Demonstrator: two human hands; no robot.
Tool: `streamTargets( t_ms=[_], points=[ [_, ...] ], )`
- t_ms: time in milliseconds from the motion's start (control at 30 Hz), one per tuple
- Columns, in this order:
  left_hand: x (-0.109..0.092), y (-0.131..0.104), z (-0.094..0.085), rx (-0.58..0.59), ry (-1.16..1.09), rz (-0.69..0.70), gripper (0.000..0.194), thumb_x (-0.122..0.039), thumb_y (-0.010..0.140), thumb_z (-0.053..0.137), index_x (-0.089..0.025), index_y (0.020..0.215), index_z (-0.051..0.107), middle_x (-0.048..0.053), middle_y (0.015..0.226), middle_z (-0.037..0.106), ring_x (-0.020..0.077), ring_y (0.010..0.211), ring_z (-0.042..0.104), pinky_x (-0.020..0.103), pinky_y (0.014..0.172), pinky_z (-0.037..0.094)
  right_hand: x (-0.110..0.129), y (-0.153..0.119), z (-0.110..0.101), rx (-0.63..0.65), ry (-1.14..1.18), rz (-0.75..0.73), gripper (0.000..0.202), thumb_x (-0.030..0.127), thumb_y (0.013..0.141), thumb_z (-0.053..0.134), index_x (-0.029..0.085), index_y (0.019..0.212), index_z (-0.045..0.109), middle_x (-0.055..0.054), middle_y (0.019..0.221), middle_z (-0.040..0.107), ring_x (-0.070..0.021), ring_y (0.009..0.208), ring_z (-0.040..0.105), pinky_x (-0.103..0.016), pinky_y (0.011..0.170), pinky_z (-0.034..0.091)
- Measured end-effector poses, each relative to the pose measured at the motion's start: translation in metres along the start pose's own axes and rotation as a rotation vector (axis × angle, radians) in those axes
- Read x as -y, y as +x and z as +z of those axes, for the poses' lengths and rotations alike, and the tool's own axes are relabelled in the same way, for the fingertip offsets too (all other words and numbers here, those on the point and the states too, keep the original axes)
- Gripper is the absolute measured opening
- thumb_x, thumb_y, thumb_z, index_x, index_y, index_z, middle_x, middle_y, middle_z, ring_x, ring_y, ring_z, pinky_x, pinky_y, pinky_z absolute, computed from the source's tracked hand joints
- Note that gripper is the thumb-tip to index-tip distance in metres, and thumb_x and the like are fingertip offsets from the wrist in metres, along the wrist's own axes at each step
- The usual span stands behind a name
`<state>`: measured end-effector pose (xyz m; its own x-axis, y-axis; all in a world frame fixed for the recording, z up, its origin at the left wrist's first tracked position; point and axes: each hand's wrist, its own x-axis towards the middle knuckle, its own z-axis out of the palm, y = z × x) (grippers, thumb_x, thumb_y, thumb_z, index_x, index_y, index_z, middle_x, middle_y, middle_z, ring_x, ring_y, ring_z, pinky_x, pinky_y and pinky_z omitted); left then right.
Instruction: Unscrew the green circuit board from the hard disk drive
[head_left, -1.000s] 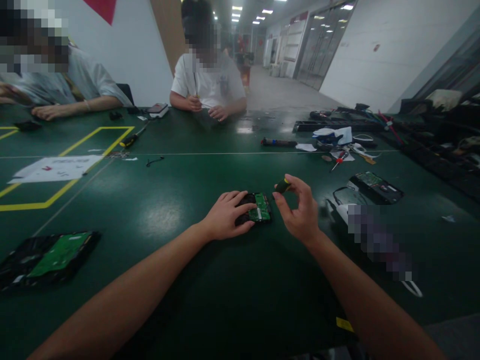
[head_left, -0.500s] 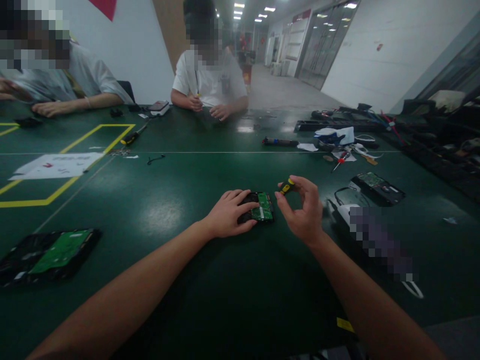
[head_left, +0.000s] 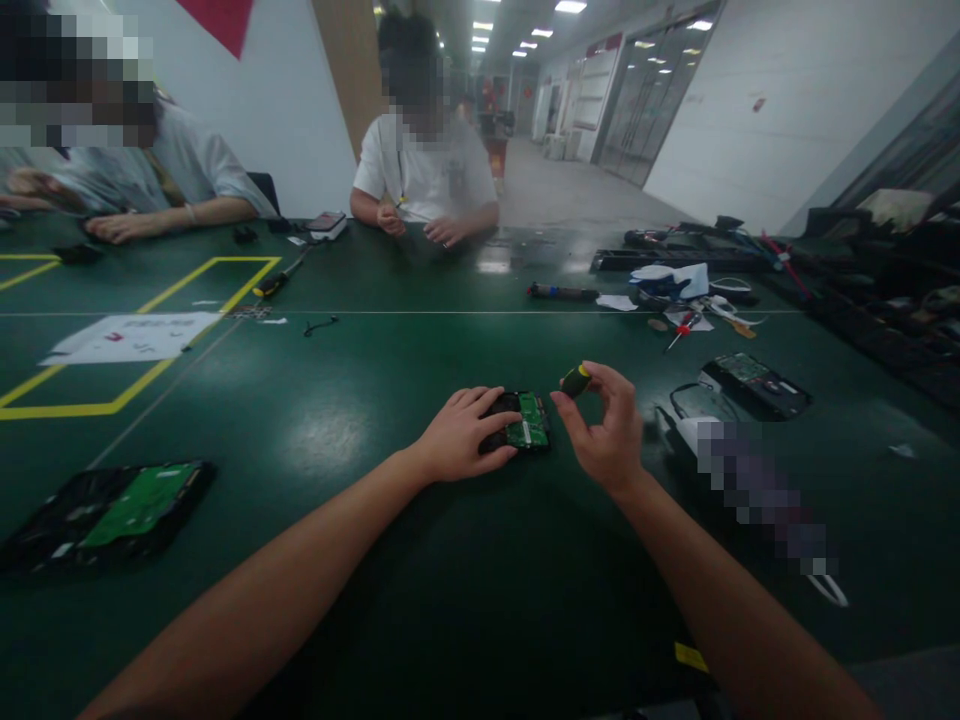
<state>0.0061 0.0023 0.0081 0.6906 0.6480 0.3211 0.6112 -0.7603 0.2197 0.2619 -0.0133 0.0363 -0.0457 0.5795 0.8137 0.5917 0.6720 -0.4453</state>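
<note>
A small hard drive (head_left: 531, 425) lies on the green table with its green circuit board facing up. My left hand (head_left: 465, 435) rests over its left half, fingers across the top and far edge and thumb along the near edge, gripping it against the table. Just right of the drive, my right hand (head_left: 607, 425) pinches a short black-and-yellow screwdriver handle (head_left: 576, 381) between thumb and fingers. The handle is tilted and sits above the table, apart from the drive. I cannot make out its shaft.
Another drive (head_left: 142, 505) lies at left, a further one (head_left: 754, 385) at right beside a pouch with a strap (head_left: 757, 480). Beyond are a red screwdriver (head_left: 682, 328), a dark cylindrical tool (head_left: 562, 292) and a paper sheet (head_left: 135, 338). Two people sit across the table.
The whole view has shifted slightly, with things lower and a little to the right. The screwdriver handle has turned a little in my right fingers. My left hand stays on the drive.
</note>
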Motion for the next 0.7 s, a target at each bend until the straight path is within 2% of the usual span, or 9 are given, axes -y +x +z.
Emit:
streamTargets(
  t_ms=[100, 233, 333, 500, 700],
  points=[
    [0.0001, -0.0002, -0.0002, -0.005, -0.003, 0.004, 0.056, -0.057, 0.099, 0.061, -0.028, 0.146, 0.062, 0.015, 0.164, 0.043, 0.0403, 0.145, 0.045, 0.062, 0.117, 0.039, 0.0033, 0.0014, -0.0026, 0.052, -0.046, -0.026, 0.065, 0.021, 0.094, 0.071, 0.036, 0.152, 0.045, -0.007, 0.13, 0.069, -0.0267, 0.108, 0.073, -0.051, 0.097, 0.064],
    [0.0004, -0.0001, -0.0005, -0.005, -0.006, 0.003, 0.055, -0.058, 0.099, 0.06, -0.029, 0.146, 0.061, 0.015, 0.163, 0.044, 0.0396, 0.145, 0.045, 0.062, 0.116, 0.039, 0.0049, 0.0022, -0.0028, 0.126, 0.022, 0.016, 0.067, 0.019, 0.098, 0.062, 0.036, 0.158, 0.038, -0.009, 0.14, 0.066, -0.027, 0.114, 0.074, -0.052, 0.103, 0.062],
    [0.0008, 0.0001, -0.0005, -0.003, -0.005, 0.006, 0.056, -0.058, 0.099, 0.06, -0.028, 0.146, 0.062, 0.015, 0.164, 0.043, 0.0396, 0.145, 0.045, 0.062, 0.117, 0.039, 0.0038, 0.0022, -0.0017, 0.108, 0.051, 0.029, 0.067, 0.019, 0.098, 0.064, 0.035, 0.158, 0.038, -0.008, 0.136, 0.068, -0.0264, 0.112, 0.075, -0.05, 0.101, 0.064],
    [0.0012, -0.0002, 0.0008, -0.001, -0.007, 0.003, 0.055, -0.057, 0.098, 0.062, -0.029, 0.146, 0.062, 0.015, 0.164, 0.043, 0.0408, 0.145, 0.046, 0.063, 0.116, 0.039, 0.005, 0.0031, -0.0032, 0.069, -0.04, -0.011, 0.064, 0.024, 0.095, 0.071, 0.037, 0.152, 0.046, -0.006, 0.133, 0.068, -0.0247, 0.104, 0.075, -0.048, 0.096, 0.065],
    [0.0011, -0.0007, 0.001, -0.008, -0.003, 0.004, 0.056, -0.058, 0.098, 0.062, -0.029, 0.146, 0.062, 0.014, 0.165, 0.042, 0.0396, 0.145, 0.046, 0.062, 0.116, 0.04, 0.0027, 0.003, -0.0025, 0.108, 0.01, 0.039, 0.066, 0.021, 0.098, 0.062, 0.035, 0.158, 0.037, -0.009, 0.14, 0.067, -0.026, 0.112, 0.074, -0.05, 0.101, 0.063]
  ],
)
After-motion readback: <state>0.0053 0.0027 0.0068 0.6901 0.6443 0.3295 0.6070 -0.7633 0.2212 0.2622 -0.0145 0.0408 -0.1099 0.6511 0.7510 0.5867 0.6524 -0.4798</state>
